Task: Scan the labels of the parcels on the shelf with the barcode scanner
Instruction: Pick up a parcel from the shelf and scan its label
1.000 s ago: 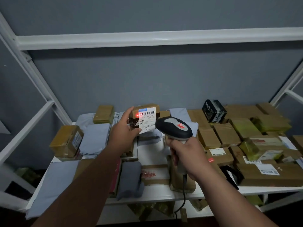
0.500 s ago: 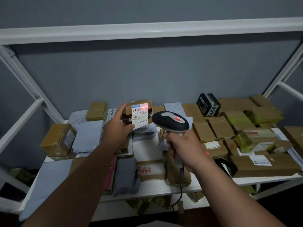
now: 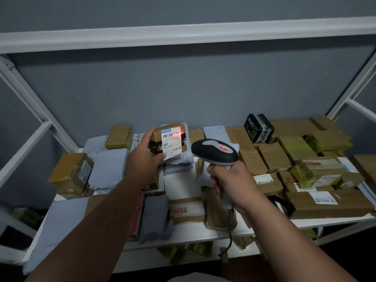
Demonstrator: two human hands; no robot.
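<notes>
A white shelf [image 3: 203, 231] carries many parcels. The left hand [image 3: 145, 159] grips 1 small parcel [image 3: 168, 139]; the right hand [image 3: 234, 184] grips 1 barcode scanner [image 3: 214, 150], its red line on the label [image 3: 171, 143].

Two bare forearms, left hand [image 3: 145, 159] and right hand [image 3: 236, 186] ungloved, sleeveless.

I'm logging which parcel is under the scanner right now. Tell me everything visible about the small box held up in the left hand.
The small box is brown cardboard with a dark printed band across its middle. A white label with a blue patch, barcodes and fine print covers its front, and a red scan line glows on the label's upper right. The left hand holds it upright above the shelf's parcels, fingers round its left side, thumb on the label's lower edge. The barcode scanner points at it without touching.
</notes>
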